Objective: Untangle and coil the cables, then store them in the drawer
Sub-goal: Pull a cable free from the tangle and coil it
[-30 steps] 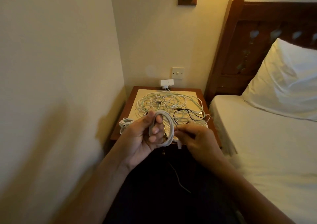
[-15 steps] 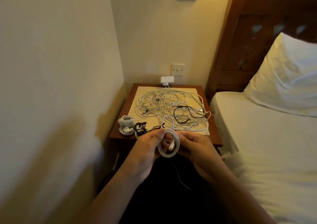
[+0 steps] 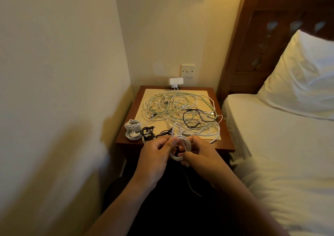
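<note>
A small coil of white cable (image 3: 182, 148) is held in front of the bedside table, below its front edge. My left hand (image 3: 156, 156) grips the coil's left side with thumb and curled fingers. My right hand (image 3: 200, 154) pinches its right side. A loop of the same cable (image 3: 176, 127) rises from the coil. A big tangle of white and pale green cables (image 3: 180, 109) with one black cable (image 3: 196, 117) lies on the table top. Two finished white coils (image 3: 132, 129) and a black bundle (image 3: 149, 132) sit at the table's front left.
The wooden bedside table (image 3: 226, 141) stands between the left wall and the bed (image 3: 282, 145) with a white pillow (image 3: 303, 80). A white charger (image 3: 175, 82) is plugged in behind the table, under a wall switch (image 3: 188, 70). A thin cable end (image 3: 189, 183) hangs below my hands.
Both hands dropped lower and closer together, from above the table's front to below its edge. My right hand moved in from the loose end onto the coil's right side.
</note>
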Tool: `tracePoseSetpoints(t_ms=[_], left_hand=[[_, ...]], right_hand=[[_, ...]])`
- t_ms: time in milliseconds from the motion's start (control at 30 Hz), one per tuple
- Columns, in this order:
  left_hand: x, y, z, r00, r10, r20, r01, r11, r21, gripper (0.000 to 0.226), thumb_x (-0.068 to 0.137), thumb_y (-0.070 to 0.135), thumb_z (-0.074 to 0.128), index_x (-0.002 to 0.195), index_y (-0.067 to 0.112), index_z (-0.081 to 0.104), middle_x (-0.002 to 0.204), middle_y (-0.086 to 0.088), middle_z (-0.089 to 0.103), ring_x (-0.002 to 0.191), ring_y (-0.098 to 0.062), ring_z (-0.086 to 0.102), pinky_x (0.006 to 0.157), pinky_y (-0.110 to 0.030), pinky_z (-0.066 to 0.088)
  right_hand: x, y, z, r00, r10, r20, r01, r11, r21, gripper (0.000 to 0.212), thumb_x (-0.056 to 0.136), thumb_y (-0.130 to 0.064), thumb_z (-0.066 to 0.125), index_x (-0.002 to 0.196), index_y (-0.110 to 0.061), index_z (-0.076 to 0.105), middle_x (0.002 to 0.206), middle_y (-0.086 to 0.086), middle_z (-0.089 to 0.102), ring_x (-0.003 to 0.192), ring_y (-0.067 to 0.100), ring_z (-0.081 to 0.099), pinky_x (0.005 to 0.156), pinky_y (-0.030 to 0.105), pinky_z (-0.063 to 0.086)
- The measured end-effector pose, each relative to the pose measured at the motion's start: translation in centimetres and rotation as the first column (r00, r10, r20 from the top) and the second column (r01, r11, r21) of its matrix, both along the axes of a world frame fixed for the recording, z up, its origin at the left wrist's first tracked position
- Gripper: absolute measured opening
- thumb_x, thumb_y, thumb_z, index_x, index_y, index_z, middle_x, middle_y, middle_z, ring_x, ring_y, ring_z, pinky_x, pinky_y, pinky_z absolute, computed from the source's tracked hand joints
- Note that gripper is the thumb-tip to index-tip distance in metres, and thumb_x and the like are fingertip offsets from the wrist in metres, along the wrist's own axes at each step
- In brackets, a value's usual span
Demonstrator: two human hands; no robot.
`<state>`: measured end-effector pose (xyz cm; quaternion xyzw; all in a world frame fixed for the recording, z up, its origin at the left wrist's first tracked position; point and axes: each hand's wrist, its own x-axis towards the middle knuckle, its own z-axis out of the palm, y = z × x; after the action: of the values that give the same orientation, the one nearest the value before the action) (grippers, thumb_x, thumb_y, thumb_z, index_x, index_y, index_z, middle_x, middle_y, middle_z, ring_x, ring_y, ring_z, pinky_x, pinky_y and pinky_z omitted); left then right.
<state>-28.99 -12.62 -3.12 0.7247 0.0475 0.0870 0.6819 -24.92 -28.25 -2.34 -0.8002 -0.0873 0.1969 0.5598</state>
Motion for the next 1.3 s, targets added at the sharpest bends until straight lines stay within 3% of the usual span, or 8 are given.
tracePoseSetpoints(t_ms=[133, 267, 367, 467, 633, 867, 1067, 1300], left_hand=[[-0.3, 0.3, -0.4, 0.985, 0.137, 0.1, -0.163, 0.933, 0.321, 0.016, 0.097, 0.037, 0.066, 0.097, 0.033, 0.081, 0.085, 0.016, 0.076, 0.083, 0.004, 0.068, 0.07, -0.009, 0.046], [1.1, 3.4, -1.2, 0.971, 0.227, 0.071, -0.236, 0.882, 0.408, 0.018, 0.097, 0.035, 0.065, 0.091, 0.029, 0.081, 0.082, 0.013, 0.076, 0.08, 0.003, 0.068, 0.075, -0.019, 0.053], [2.0, 5.5, -1.5, 0.975, 0.158, -0.158, -0.127, 0.973, 0.191, 0.023, 0.098, 0.03, 0.065, 0.087, 0.018, 0.081, 0.075, -0.005, 0.072, 0.071, -0.014, 0.065, 0.082, -0.043, 0.059], [1.8, 4.8, -1.0, 0.972, 0.083, -0.219, -0.103, 0.991, -0.082, 0.027, 0.101, 0.025, 0.059, 0.095, 0.005, 0.076, 0.068, -0.007, 0.06, 0.066, -0.016, 0.057, 0.073, -0.037, 0.058], [0.7, 2.4, 0.5, 0.951, -0.154, -0.269, -0.034, 0.81, -0.585, 0.024, 0.1, 0.024, 0.057, 0.094, 0.005, 0.07, 0.069, -0.002, 0.058, 0.063, -0.012, 0.059, 0.061, -0.028, 0.057], [-0.4, -0.5, -1.6, 0.974, 0.081, -0.212, -0.135, 0.957, -0.258, 0.024, 0.099, 0.031, 0.062, 0.095, 0.017, 0.08, 0.096, -0.006, 0.078, 0.085, -0.012, 0.07, 0.075, -0.03, 0.054], [-0.6, -1.5, -1.7, 0.972, 0.185, -0.147, -0.215, 0.951, -0.22, 0.017, 0.095, 0.027, 0.067, 0.099, 0.018, 0.081, 0.075, 0.0, 0.073, 0.065, -0.004, 0.061, 0.061, -0.02, 0.048], [-0.5, -0.4, -2.4, 0.941, -0.042, -0.335, -0.046, 0.967, -0.251, 0.022, 0.097, 0.032, 0.063, 0.1, 0.021, 0.082, 0.074, 0.006, 0.068, 0.054, -0.001, 0.051, 0.056, -0.017, 0.041]], right_hand=[[-0.6, 0.5, -0.1, 0.981, 0.065, 0.181, -0.028, 0.98, -0.198, 0.033, 0.1, -0.012, 0.058, 0.128, -0.031, 0.059, 0.109, -0.006, 0.069, 0.087, 0.01, 0.074, 0.084, 0.037, 0.064], [-1.0, -0.4, 0.3, 0.974, 0.17, 0.148, -0.106, 0.926, -0.363, 0.045, 0.1, -0.008, 0.058, 0.14, -0.029, 0.054, 0.104, -0.009, 0.067, 0.094, 0.007, 0.067, 0.09, 0.031, 0.059], [-1.3, -2.0, 1.4, 0.96, 0.233, 0.156, -0.162, 0.915, -0.37, 0.036, 0.099, -0.002, 0.059, 0.121, -0.029, 0.064, 0.098, -0.008, 0.069, 0.092, 0.007, 0.068, 0.089, 0.029, 0.06], [-1.0, -2.9, 1.5, 0.906, 0.237, 0.351, -0.063, 0.895, -0.443, 0.03, 0.1, -0.01, 0.058, 0.107, -0.039, 0.062, 0.092, -0.018, 0.068, 0.086, 0.001, 0.064, 0.076, 0.022, 0.053], [-0.8, -3.0, -0.8, 0.757, 0.129, 0.641, 0.139, 0.926, -0.35, 0.016, 0.095, -0.022, 0.071, 0.109, -0.029, 0.077, 0.105, -0.017, 0.071, 0.093, -0.002, 0.059, 0.079, 0.018, 0.047], [-2.7, -0.2, -2.3, 0.978, -0.191, -0.086, 0.209, 0.893, 0.399, 0.018, 0.095, -0.014, 0.071, 0.111, -0.015, 0.077, 0.106, 0.005, 0.079, 0.104, 0.02, 0.075, 0.093, 0.041, 0.059], [-3.5, -0.5, -3.4, 0.941, -0.16, -0.299, 0.299, 0.808, 0.507, 0.025, 0.098, -0.008, 0.061, 0.119, -0.012, 0.074, 0.114, 0.009, 0.077, 0.113, 0.023, 0.071, 0.099, 0.04, 0.053], [-2.9, -1.5, -4.1, 0.948, 0.026, -0.316, 0.133, 0.873, 0.47, 0.02, 0.092, -0.023, 0.063, 0.102, -0.02, 0.081, 0.113, 0.006, 0.076, 0.111, 0.022, 0.07, 0.094, 0.038, 0.054]])
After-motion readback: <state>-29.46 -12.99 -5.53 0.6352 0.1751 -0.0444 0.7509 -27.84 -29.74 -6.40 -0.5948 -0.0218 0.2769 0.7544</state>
